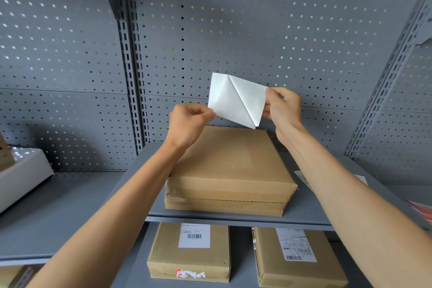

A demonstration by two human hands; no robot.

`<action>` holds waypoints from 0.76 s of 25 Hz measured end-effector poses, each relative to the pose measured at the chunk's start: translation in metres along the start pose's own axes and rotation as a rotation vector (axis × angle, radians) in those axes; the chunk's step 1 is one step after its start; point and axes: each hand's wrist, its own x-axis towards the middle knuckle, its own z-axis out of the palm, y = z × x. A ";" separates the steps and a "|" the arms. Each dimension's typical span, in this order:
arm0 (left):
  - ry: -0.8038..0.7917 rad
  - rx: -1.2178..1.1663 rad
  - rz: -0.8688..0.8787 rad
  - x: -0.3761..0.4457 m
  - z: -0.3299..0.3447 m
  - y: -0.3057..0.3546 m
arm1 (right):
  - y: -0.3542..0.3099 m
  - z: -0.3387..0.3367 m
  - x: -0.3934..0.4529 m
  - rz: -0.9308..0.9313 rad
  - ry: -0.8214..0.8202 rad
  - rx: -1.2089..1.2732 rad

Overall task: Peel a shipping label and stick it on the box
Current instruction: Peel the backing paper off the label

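Observation:
A white shipping label sheet is held up in the air above a brown cardboard box that lies flat on the grey shelf. The sheet shows its blank side, with a diagonal line where one layer has come away from the other. My left hand pinches the sheet's lower left corner. My right hand pinches the right edge, fingers curled behind the paper. The box top is bare, with no label on it.
A grey perforated back panel stands right behind the box. On the shelf below sit two labelled cardboard boxes. A white object rests on the left shelf. Papers lie to the right of the box.

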 end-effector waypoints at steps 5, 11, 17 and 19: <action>0.027 -0.002 -0.025 0.004 -0.011 -0.002 | 0.004 -0.005 0.007 0.047 0.040 0.036; 0.056 -0.017 -0.070 0.006 -0.024 -0.003 | 0.006 -0.012 0.015 0.057 0.076 0.027; 0.108 -0.033 -0.094 0.014 -0.037 -0.007 | 0.012 -0.016 0.017 0.073 0.118 0.079; 0.123 -0.041 -0.101 0.015 -0.040 -0.010 | 0.013 -0.020 0.018 0.081 0.129 0.091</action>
